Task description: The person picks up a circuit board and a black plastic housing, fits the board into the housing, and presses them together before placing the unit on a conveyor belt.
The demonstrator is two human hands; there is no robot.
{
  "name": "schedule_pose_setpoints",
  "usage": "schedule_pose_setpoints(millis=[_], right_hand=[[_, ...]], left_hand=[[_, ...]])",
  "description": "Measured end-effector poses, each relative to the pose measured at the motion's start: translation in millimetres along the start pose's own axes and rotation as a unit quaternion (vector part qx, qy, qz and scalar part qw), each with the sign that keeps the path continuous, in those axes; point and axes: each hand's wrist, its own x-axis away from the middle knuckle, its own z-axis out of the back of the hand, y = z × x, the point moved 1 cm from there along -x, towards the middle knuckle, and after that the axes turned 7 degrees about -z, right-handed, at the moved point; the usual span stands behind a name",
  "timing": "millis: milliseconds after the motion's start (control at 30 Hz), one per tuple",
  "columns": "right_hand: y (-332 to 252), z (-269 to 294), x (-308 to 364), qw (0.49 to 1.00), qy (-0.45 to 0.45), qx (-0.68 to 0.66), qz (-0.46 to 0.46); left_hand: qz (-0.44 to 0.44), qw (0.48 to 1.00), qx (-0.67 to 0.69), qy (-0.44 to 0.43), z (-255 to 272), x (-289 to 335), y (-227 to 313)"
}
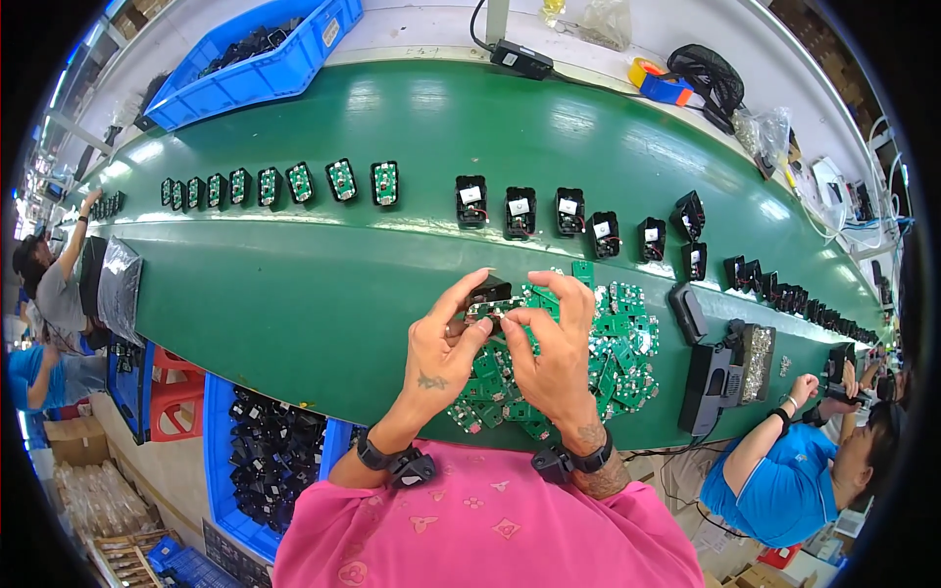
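Over the green bench, my left hand (436,353) is closed round a small black plastic housing (490,290). A green circuit board (487,310) sits at the near side of that housing, tilted toward me. My right hand (554,358) pinches the board's right end between thumb and fingers, close to my left thumb. Fingers hide part of how the board and housing meet. Beneath and to the right of my hands spreads a loose pile of green circuit boards (619,358).
Beyond my hands stand black housings with white parts (520,212); farther left, housings hold green boards (385,183). A blue bin (235,73) is at the back left. Right lie a black device (708,387) and a co-worker (784,480). Another blue bin (221,461) of black parts stands lower left.
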Motion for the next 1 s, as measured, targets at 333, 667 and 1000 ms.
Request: schedule_pose_setpoints(millis=[333, 667, 1000], right_hand=[[2.8, 4.9, -3.4, 0.999, -0.052, -0.01, 0.011], [4.5, 0.3, -1.9, 0.998, -0.053, 0.007, 0.018], [26.5, -6.9, -0.1, 0.979, -0.033, -0.117, -0.161]], left_hand=[[-0.116, 0.976, -0.184, -0.027, 0.1, -3.0, 17.4], [-0.189, 0.926, -0.326, -0.039, -11.4, -0.5, 18.1], [0.011, 1.0, -0.011, 0.015, -8.7, -8.0, -4.7]])
